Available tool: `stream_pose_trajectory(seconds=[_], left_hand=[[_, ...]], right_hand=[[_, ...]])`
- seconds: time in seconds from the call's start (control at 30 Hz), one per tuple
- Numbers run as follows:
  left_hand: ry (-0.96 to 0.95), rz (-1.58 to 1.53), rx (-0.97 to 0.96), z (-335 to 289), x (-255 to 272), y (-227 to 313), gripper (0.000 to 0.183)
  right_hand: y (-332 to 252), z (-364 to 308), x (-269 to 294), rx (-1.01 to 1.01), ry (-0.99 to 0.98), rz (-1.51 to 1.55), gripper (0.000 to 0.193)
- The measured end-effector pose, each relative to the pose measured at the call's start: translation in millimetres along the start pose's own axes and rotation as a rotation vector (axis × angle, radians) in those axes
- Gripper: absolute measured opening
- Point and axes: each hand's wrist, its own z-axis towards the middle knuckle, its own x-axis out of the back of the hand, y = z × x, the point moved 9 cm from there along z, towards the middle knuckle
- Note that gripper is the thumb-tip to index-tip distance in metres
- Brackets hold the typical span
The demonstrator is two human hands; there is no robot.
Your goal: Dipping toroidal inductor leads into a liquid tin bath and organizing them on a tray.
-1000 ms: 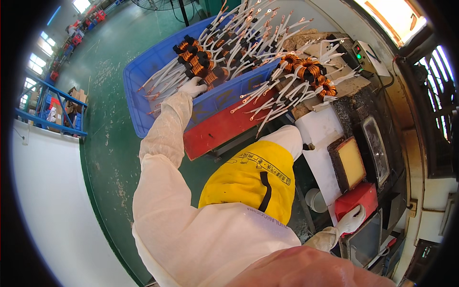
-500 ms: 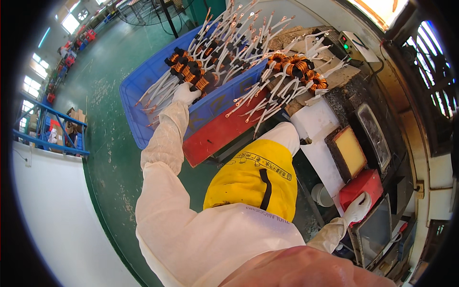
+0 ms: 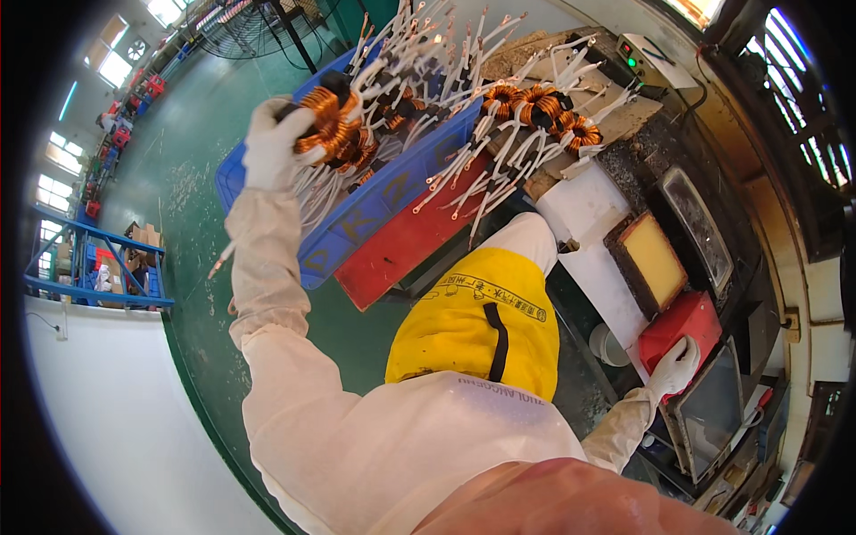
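l hand [image 3: 272, 143], white glove, clamped on a copper-wound coil [image 3: 323, 122], lifted above the blue crate [image 3: 374, 201] of more coils w/ white leads. red tray [image 3: 406, 241] just beside it. yellow apron [image 3: 473, 330] mid. r hand [image 3: 675, 367] fingers spread, resting on red block [image 3: 679, 325], gripping nothing.

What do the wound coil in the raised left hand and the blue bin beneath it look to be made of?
The round orange wound coil held by the white-gloved left hand looks like glossy enamelled copper wire, judging by its metallic orange sheen, with white sleeved leads. The blue rectangular bin seems to be moulded plastic: uniform colour, smooth wall.
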Motion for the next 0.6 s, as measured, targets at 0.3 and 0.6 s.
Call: stream_pose_trajectory(seconds=[0.3,0.6], left_hand=[[-0.225,-0.174,-0.273,-76.5,34.5,107.6,0.030],[-0.962,-0.078,-0.133,-177.0,-93.3,79.1,0.037]], right_hand=[[-9.0,18.4,16.9,-0.247,-0.002,0.487,0.034],[-339.7,-35.8,128.1,0.884,-0.443,0.848,0.065]])
